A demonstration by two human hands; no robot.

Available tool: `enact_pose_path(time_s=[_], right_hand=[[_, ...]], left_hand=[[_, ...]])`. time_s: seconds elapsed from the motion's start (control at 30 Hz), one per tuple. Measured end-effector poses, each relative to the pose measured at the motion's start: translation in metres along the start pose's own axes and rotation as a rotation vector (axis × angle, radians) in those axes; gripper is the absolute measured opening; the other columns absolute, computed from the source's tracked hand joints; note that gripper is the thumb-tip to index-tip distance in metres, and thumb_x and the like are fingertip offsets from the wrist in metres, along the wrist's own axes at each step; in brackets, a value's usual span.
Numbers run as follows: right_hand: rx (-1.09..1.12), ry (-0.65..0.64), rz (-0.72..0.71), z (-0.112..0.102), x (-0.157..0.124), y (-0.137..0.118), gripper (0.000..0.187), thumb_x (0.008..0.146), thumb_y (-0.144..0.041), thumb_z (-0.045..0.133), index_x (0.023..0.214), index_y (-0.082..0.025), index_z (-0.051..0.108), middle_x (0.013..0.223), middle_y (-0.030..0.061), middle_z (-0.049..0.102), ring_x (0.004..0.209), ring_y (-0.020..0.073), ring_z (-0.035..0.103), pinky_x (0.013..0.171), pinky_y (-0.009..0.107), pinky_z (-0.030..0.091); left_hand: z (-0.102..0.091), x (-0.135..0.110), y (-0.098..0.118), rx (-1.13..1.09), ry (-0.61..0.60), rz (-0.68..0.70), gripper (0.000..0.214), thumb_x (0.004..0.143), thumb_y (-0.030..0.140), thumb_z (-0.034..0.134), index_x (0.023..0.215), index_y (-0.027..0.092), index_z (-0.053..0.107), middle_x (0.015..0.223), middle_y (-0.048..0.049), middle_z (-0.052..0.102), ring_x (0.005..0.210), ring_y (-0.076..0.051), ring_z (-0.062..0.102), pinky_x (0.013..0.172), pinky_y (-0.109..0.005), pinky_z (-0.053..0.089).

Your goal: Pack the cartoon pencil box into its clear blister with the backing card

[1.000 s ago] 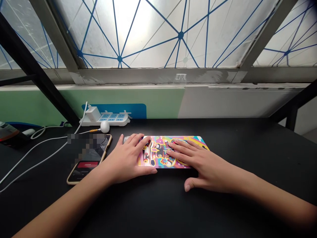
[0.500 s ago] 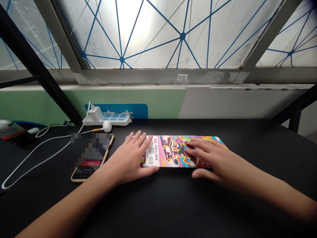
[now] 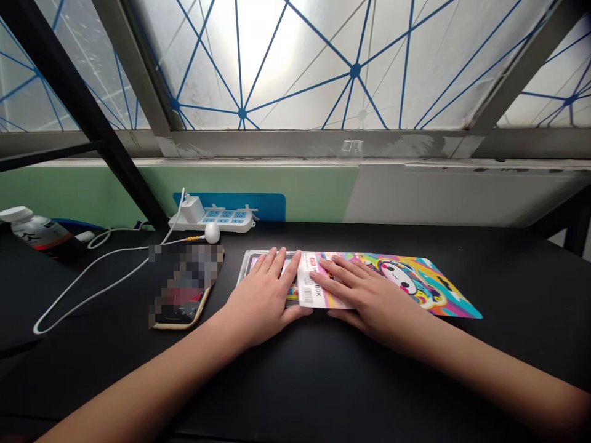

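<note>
A colourful printed card [image 3: 415, 277] with a white-faced cartoon figure and a white label strip [image 3: 309, 294] lies flat on the black table. It overlaps a flat pencil box [image 3: 243, 267] with a clear, pale rim, whose left end sticks out from under my left hand. My left hand [image 3: 265, 295] rests palm down on the box, fingers spread, its fingertips near the label. My right hand [image 3: 369, 292] lies flat over the left half of the card, fingers stretched and partly covering the label. Most of the box is hidden.
Left of the box lies a phone [image 3: 196, 317] in a pale case, its screen blurred out. Behind stand a white power strip [image 3: 231, 219] with a plug and a round white piece [image 3: 212, 232]. A white cable [image 3: 78, 272] loops left, near a bottle [image 3: 39, 232].
The view has turned slightly left. My right hand has moved left along the card, closer to my left hand. More of the card's right end and the box's left end show.
</note>
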State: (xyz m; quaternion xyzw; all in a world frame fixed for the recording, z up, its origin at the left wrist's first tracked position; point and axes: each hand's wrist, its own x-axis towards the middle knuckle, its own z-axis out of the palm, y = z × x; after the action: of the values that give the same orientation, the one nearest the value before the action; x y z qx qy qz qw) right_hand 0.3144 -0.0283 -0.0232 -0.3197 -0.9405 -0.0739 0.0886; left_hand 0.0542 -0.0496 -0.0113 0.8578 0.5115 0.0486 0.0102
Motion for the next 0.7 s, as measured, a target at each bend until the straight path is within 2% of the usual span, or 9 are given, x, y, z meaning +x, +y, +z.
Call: enact_pose_path(time_s=[0.23,0.4,0.5,0.6,0.7], right_hand=[[0.024,0.004,0.086,-0.003,-0.061,0.041,0.067,0.101,-0.022,0.046,0.162,-0.038,0.022,0.166,0.0033,0.032,0.151,0.0326,0.032,0.114,0.057,0.043],[-0.032,0.048,0.134,-0.001,-0.091,0.052,0.084,0.09,-0.001,0.039,0.161,-0.041,0.019,0.164,-0.0016,0.035,0.148,0.0295,0.037,0.113,0.054,0.046],[-0.071,0.099,0.178,-0.003,-0.103,0.058,0.09,0.085,0.004,0.038,0.162,-0.04,0.018,0.161,-0.0004,0.042,0.145,0.0286,0.044,0.111,0.053,0.049],[-0.116,0.183,0.228,-0.015,-0.108,0.059,0.089,0.088,0.0,0.04,0.163,-0.038,0.013,0.157,0.0028,0.048,0.139,0.031,0.052,0.109,0.058,0.049],[-0.188,0.253,0.236,-0.031,-0.104,0.038,0.086,0.09,-0.002,0.04,0.164,-0.036,0.011,0.156,0.0054,0.049,0.137,0.0341,0.054,0.11,0.061,0.046]], left_hand=[[-0.009,0.002,0.002,0.034,-0.076,-0.016,0.092,0.094,0.072,0.045,0.159,0.008,0.031,0.167,-0.0236,0.02,0.155,-0.04,0.017,0.123,-0.056,0.026],[-0.014,0.001,-0.012,0.009,-0.094,0.013,0.098,0.09,0.078,0.047,0.16,0.011,0.03,0.167,-0.0204,0.021,0.155,-0.038,0.019,0.123,-0.054,0.026],[-0.015,0.0,-0.026,-0.03,-0.089,0.004,0.098,0.091,0.08,0.04,0.161,0.013,0.029,0.167,-0.0182,0.019,0.155,-0.036,0.017,0.122,-0.053,0.027],[-0.016,0.002,-0.035,-0.087,-0.119,-0.026,0.079,0.102,0.068,0.023,0.161,0.017,0.028,0.168,-0.0137,0.017,0.156,-0.032,0.014,0.123,-0.051,0.025],[-0.015,0.008,-0.036,-0.087,-0.128,-0.075,0.071,0.106,0.058,0.018,0.161,0.015,0.027,0.169,-0.0135,0.015,0.157,-0.031,0.01,0.123,-0.053,0.021]])
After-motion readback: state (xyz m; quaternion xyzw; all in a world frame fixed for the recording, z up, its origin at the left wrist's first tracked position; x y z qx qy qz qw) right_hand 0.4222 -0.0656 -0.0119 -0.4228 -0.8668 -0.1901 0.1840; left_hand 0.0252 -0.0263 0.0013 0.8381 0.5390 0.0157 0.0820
